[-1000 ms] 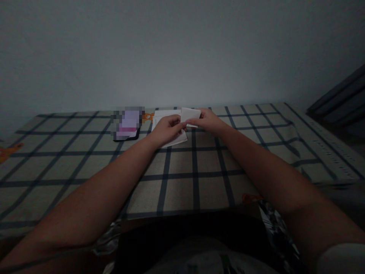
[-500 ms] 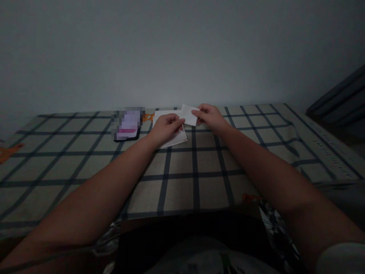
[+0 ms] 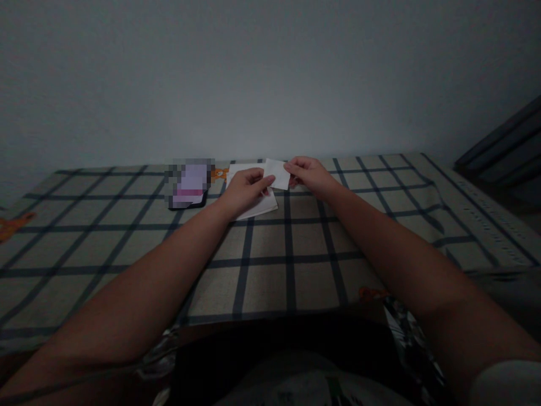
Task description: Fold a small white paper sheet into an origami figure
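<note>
Between my hands, a small white piece of paper (image 3: 276, 173) is held up above the checked tablecloth. My left hand (image 3: 248, 189) pinches its lower left edge between thumb and fingers. At its right edge, the thumb and fingertips of my right hand (image 3: 306, 172) grip it. Larger white sheets (image 3: 257, 211) lie on the cloth beneath my left hand, partly hidden by it.
A phone (image 3: 190, 186), blurred by pixelation, lies left of the sheets. The checked tablecloth (image 3: 270, 242) has orange bear prints and reaches back to a pale wall (image 3: 270, 79). Dark striped fabric (image 3: 507, 141) stands at the far right.
The small paper has shifted slightly left and down and now sits flatter to view. My right hand has moved down a little with it; my left hand is nearly unmoved.
</note>
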{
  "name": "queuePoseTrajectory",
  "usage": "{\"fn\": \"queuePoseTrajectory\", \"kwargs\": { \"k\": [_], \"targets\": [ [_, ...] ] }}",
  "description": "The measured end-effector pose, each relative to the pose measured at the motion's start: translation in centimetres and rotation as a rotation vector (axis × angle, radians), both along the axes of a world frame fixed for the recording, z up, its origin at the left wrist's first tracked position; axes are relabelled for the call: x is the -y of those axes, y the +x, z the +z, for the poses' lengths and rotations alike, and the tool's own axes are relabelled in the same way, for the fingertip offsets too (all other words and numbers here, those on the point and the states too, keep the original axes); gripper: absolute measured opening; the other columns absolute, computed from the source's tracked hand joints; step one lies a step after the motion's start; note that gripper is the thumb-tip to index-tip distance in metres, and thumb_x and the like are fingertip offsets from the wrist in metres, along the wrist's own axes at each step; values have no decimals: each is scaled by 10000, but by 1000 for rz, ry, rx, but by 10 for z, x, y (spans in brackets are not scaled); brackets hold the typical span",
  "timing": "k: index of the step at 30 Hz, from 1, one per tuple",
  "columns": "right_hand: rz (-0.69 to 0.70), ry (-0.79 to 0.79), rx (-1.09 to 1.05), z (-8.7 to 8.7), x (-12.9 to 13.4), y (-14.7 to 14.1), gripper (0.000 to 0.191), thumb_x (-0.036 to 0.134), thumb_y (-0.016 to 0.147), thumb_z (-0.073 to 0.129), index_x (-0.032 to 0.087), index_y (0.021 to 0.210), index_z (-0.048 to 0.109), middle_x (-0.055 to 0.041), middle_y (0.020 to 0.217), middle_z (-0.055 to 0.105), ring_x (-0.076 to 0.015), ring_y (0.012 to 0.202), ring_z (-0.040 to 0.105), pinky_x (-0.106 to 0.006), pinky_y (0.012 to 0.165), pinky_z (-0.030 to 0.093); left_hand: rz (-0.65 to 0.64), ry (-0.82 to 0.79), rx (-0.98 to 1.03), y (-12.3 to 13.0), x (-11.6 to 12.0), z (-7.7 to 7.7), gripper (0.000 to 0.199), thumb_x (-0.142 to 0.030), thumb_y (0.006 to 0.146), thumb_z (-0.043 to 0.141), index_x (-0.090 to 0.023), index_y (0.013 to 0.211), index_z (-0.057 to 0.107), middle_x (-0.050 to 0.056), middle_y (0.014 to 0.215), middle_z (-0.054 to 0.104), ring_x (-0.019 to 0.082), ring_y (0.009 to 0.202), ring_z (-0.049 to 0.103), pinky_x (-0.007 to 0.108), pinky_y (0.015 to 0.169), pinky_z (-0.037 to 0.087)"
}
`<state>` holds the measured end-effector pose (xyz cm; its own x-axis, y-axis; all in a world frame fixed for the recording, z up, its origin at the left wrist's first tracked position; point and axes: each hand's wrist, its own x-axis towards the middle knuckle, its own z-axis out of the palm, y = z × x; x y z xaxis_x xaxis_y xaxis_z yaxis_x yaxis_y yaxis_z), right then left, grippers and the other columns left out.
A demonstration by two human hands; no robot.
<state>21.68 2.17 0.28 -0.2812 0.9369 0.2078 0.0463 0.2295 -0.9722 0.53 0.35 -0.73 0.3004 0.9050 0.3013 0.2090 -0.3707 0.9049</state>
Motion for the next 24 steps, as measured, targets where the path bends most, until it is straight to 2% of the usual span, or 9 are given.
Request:
{"fn": "queuePoseTrajectory", "kwargs": {
  "k": [4,10,13,17,20,24],
  "targets": [
    [46,-20,21,-1,2,-3,196,221,882,758,170,775,602,21,665,639,-92,594,578,-212,594,467,42,82,-66,-3,-1,0,329,-462,838,700,-176,692,627,-10,612,593,119,575,502,249,565,360],
    [53,20,35,0,4,-5,274,149,863,743,183,708,520,32,624,609,-90,600,580,-199,571,431,36,137,-74,-4,-1,0,301,-432,837,716,-171,713,634,-18,619,579,114,577,488,246,568,351],
    [57,21,-12,1,5,-4,259,213,878,753,186,744,533,35,642,622,-90,598,589,-203,589,461,31,136,-34,-2,-2,0,321,-460,856,716,-169,739,648,-16,626,585,112,578,497,248,589,376],
    [51,-10,-51,1,3,-3,278,369,929,726,180,778,589,13,678,660,-90,606,606,-210,617,499,100,106,-1,-2,-2,1,336,-489,860,719,-172,768,654,-12,627,592,122,582,513,246,578,378],
    [34,-5,-55,-1,0,-1,279,372,930,724,178,765,611,8,674,667,-88,605,607,-209,622,502,122,63,13,-2,-3,-1,333,-483,849,736,-174,757,655,-9,625,601,120,570,512,241,552,364],
    [26,14,-42,-3,-2,1,273,358,937,711,178,752,620,6,670,668,-89,615,615,-212,634,506,87,-40,124,1,-5,-7,313,-460,839,754,-184,776,622,-7,631,623,101,522,512,229,508,363]
  ]
}}
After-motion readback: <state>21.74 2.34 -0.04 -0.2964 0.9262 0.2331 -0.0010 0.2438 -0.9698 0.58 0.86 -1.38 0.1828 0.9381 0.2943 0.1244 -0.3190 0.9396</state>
